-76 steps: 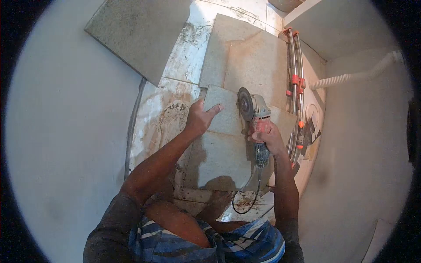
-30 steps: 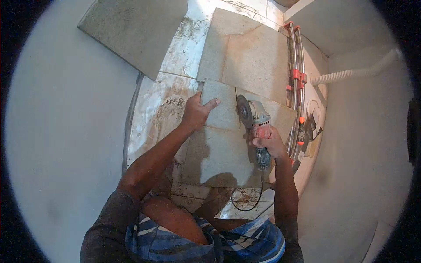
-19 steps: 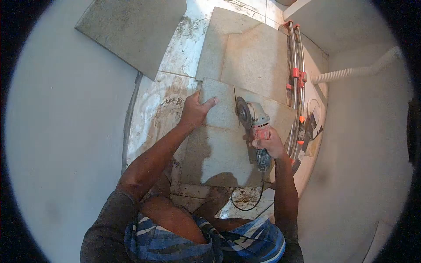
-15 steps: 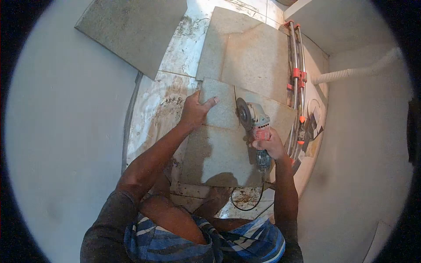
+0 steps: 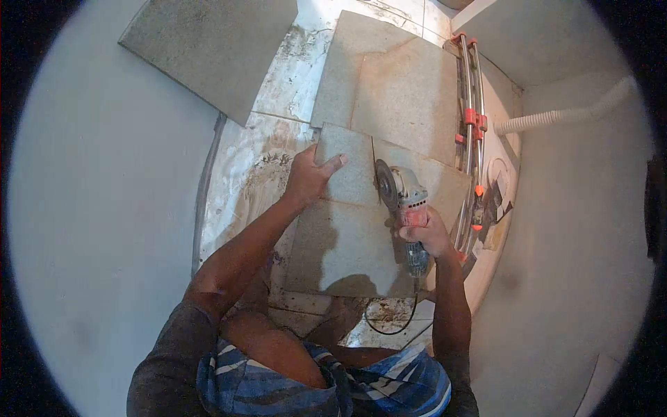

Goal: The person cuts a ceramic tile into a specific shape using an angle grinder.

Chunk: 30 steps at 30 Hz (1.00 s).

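My right hand [image 5: 432, 233] is wrapped round the red and dark body of an angle grinder [image 5: 408, 186]. Its disc stands on edge against a dark cut line in a grey tile [image 5: 351, 167]. The line runs from the tile's far edge down to the disc. At the tile's left edge, my left hand [image 5: 309, 177] grips it with the thumb on top; the other fingers are mostly hidden. Beneath that piece lies a larger grey tile [image 5: 354, 243], nearer to me and partly in shadow. The grinder's cord [image 5: 389, 332] loops below my right hand.
More grey tiles [image 5: 406, 97] lie ahead, and another tile [image 5: 208, 55] is at the upper left. On the right rests a tile cutter with metal rails [image 5: 474, 90] and red fittings. A ribbed white hose [image 5: 535, 119] comes from the right wall. The floor [image 5: 236, 187] is dirty.
The grinder has shifted very slightly toward me along the cut line, my right hand with it. My left hand keeps its place on the tile.
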Tool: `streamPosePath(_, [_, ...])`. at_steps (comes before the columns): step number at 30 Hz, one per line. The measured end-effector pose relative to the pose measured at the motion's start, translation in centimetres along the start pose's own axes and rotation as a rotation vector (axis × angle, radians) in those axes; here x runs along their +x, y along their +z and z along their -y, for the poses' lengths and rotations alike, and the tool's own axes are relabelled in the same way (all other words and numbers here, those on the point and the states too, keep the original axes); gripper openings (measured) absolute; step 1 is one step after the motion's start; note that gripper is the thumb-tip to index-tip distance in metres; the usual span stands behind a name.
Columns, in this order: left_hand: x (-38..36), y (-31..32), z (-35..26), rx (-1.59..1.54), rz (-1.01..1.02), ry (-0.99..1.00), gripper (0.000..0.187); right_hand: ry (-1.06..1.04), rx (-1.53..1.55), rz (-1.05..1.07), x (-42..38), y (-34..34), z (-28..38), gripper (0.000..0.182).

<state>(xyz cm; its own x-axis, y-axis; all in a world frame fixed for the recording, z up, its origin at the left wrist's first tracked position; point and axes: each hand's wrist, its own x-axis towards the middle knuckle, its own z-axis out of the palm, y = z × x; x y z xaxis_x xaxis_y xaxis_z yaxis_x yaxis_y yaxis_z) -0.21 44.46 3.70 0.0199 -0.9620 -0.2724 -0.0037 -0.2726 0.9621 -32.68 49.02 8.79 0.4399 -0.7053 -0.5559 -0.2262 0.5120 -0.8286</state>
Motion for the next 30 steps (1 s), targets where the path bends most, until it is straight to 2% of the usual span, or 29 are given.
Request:
streamPosePath(7, [-0.4, -0.2, -1.0, 0.017, -0.006, -0.022, 0.05, 0.008, -0.007, 0.03, -0.1, -0.2, 0.1, 0.019])
streamPosePath(10, [-0.4, -0.2, -1.2, 0.037, -0.008, -0.032, 0.052, 0.006, 0.026, -0.002, -0.5, 0.4, 1.1, 0.021])
streamPosePath(13, [-0.4, -0.1, -1.1, 0.031, -0.011, -0.028, 0.053, 0.018, -0.011, 0.058, -0.4, -0.1, 0.3, 0.025])
streamPosePath(15, [-0.4, 0.0, -1.1, 0.011, -0.013, -0.022, 0.052, -0.022, 0.026, -0.029, -0.5, 0.3, -0.1, 0.026])
streamPosePath(19, [-0.4, 0.0, -1.0, 0.03, -0.017, 0.009, 0.048, -0.001, 0.011, -0.039, -0.4, -0.2, -0.4, 0.028])
streamPosePath(22, [-0.4, 0.0, -1.0, 0.025, -0.022, 0.03, 0.047, 0.069, -0.107, 0.048, -0.5, -0.6, -0.1, 0.032])
streamPosePath(27, [-0.6, -0.1, -1.9, 0.081, -0.014, 0.016, 0.048, 0.07, -0.051, -0.082, -0.9, 0.6, 0.7, 0.034])
streamPosePath(30, [-0.7, -0.1, -1.9, 0.057, -0.02, 0.017, 0.047, 0.016, -0.002, -0.073, -0.8, 1.2, 1.6, 0.037])
